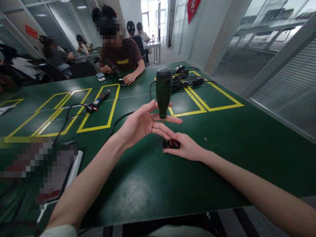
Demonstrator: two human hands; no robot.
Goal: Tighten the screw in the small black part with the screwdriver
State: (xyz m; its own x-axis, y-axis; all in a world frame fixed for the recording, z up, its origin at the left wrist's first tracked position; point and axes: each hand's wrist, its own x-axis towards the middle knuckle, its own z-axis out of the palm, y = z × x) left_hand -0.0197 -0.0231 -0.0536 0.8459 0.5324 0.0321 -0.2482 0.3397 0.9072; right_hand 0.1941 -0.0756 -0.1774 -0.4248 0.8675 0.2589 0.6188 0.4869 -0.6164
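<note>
A screwdriver [163, 93] with a thick dark green handle stands upright near the middle of the table, its thin shaft pointing down. Its lower end meets a small black part [175, 144] lying on the green tabletop. My left hand [145, 125] is beside the shaft, just below the handle, fingers stretched out and apart around it rather than wrapped on the grip. My right hand [189, 147] pinches the black part against the table. The fingers of my left hand partly hide the shaft and the spot where it meets the part.
Yellow tape rectangles mark the green table [222, 131]. A cable pile [181, 79] lies behind the screwdriver, and a corded tool [98, 101] to the left. A pale-edged device [74, 171] is at near left. Across the table a person [120, 56] works with another tool.
</note>
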